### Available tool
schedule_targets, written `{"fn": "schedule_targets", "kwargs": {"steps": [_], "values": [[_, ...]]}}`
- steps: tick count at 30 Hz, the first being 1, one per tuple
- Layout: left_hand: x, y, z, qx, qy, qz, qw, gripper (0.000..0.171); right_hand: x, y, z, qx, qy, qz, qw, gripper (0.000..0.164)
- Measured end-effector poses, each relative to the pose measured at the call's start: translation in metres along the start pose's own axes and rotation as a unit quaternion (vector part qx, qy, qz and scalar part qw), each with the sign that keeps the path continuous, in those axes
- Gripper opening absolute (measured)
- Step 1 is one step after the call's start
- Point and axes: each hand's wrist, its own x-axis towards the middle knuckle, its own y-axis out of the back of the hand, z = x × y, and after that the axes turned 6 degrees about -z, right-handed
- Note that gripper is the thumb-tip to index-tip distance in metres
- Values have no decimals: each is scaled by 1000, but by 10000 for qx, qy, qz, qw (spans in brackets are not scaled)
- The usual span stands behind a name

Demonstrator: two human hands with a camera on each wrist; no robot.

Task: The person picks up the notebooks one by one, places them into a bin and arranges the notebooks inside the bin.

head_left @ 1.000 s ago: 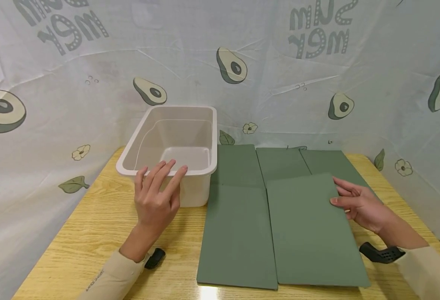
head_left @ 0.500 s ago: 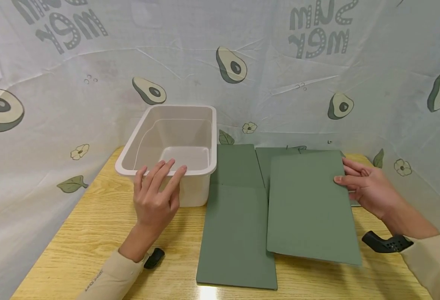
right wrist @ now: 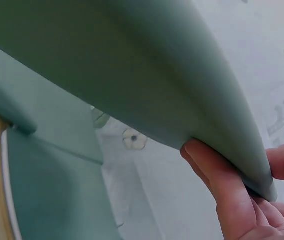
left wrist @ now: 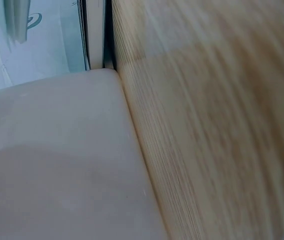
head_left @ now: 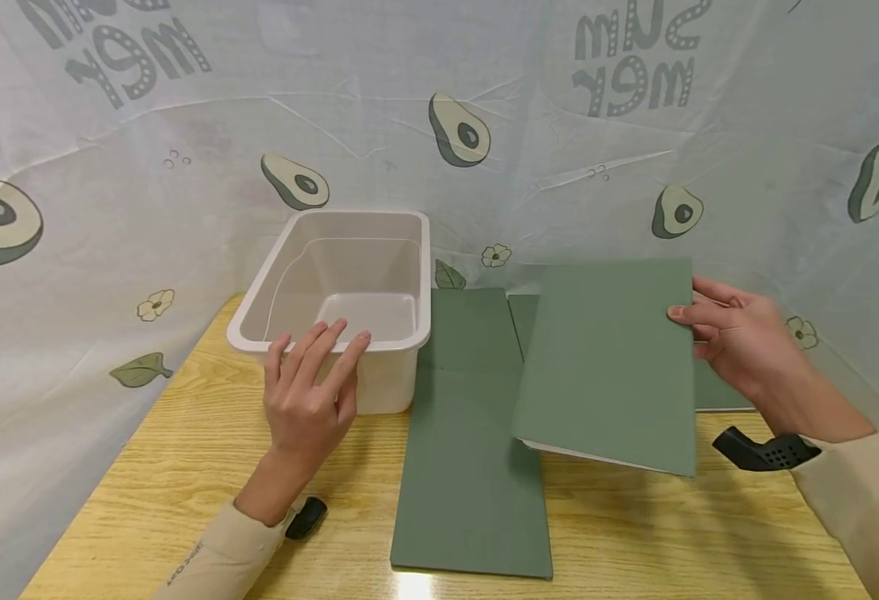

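My right hand pinches a plain green hardcover book by its right edge, thumb on the near face and fingers behind. Raised off the table, the book tilts toward me, and white page edges show along its bottom. Up close in the right wrist view, fingers grip the corner by the rounded spine. My left hand rests with relaxed, spread fingers over the front rim of a pale plastic bin, whose inside is bare. The left wrist view shows the bin's outer wall but no hand.
Green books lie flat right of the bin, one in front and another behind it. More green covers lie partly hidden behind the raised book. A printed curtain hangs around the wooden table.
My right hand has lifted the green book from the front right of the table, up and away from me, baring the wood beneath. My left hand stays at the bin's rim.
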Motion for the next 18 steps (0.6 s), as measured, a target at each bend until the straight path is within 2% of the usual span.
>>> {"fn": "schedule_targets", "kwargs": {"steps": [5, 12, 18], "values": [[0, 1, 0, -30, 0, -17, 10000, 25, 7, -15, -12, -80, -83, 230, 9997, 94], [0, 0, 0, -72, -11, -37, 10000, 26, 15, -31, -28, 335, 184, 339, 9987, 93], [0, 1, -1, -38, -17, -47, 10000, 27, 23, -42, -45, 154, 204, 402, 9989, 94]]}}
